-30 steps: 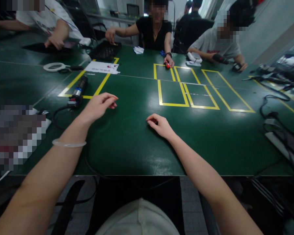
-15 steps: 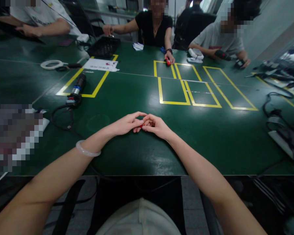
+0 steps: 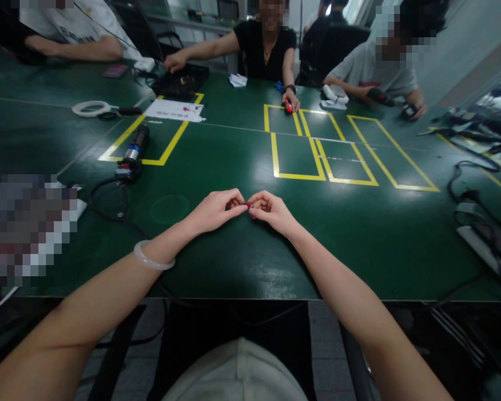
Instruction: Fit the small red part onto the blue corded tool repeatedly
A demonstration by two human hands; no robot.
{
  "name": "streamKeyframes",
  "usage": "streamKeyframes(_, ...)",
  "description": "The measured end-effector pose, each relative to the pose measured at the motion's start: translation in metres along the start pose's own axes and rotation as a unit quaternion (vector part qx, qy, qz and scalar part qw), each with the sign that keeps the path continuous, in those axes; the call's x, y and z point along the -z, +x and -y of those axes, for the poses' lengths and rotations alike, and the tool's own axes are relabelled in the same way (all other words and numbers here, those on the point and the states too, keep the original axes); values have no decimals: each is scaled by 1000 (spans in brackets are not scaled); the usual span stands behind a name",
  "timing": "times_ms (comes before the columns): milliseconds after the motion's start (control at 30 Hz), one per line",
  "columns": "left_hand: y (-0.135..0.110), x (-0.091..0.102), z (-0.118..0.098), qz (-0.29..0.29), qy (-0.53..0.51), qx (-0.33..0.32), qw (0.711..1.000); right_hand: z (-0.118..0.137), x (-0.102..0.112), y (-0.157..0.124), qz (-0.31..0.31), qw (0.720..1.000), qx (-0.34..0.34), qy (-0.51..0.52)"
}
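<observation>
Between my fingertips is a small red piece, mostly covered and too small to name. My left hand, with a pale bangle on its forearm, pinches it from the left between thumb and fingers. From the right, my right hand closes thumb and curled fingers on its other side. The two hands nearly touch, just above the green table.
Yellow tape frames mark the table ahead. At left are a black cylindrical tool with a cable, white paper and a coiled white cable. A co-worker's hand holds a red object across the table. Cables lie at right.
My overlapping fingers have drawn apart into two facing pinches, and the red piece shows more clearly between them. Across the table, a co-worker's hand has moved over the black tray.
</observation>
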State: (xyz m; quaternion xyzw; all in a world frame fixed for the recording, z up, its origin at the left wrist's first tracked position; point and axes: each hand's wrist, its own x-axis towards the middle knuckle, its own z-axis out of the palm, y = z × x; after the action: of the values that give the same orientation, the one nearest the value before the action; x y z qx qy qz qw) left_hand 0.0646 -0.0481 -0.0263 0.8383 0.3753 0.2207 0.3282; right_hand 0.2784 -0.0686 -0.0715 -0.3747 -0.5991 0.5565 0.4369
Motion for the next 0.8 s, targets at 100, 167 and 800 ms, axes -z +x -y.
streamKeyframes(100, 0, -1, 0, -2, -11, 11, 1000, -1, -1, 0, 0, 1000, 9, -2)
streamKeyframes(167, 0, -1, 1, 0, -3, 6, 1000, 0, 0, 0, 2, 1000, 8, -6)
streamKeyframes(800, 5, -2, 7, 45, -83, 40, 995, 4, -6, -5, -14, 984, 80, -157)
